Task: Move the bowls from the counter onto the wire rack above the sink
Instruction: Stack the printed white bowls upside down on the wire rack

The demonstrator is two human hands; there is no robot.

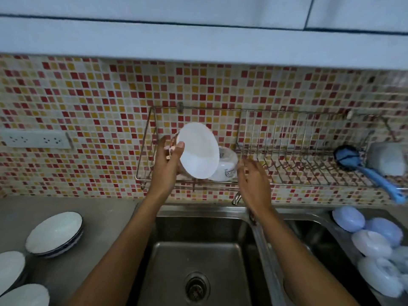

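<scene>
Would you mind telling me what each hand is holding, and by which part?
The left hand holds a white bowl by its rim, thumb inside. The right hand holds nothing.

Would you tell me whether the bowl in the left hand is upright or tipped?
Tipped: the bowl in the left hand shows its empty inside to the camera.

The left hand [168,161] is holding a white bowl [198,151] tilted on its edge over the left end of the wire rack [287,155], thumb lying on the rim. A second bowl [227,163] is sitting in the rack just behind it. The right hand [254,175] is hovering open beside them, touching nothing. More bowls [55,233] are waiting on the tabletop [106,217] left of the sink [198,261]
</scene>
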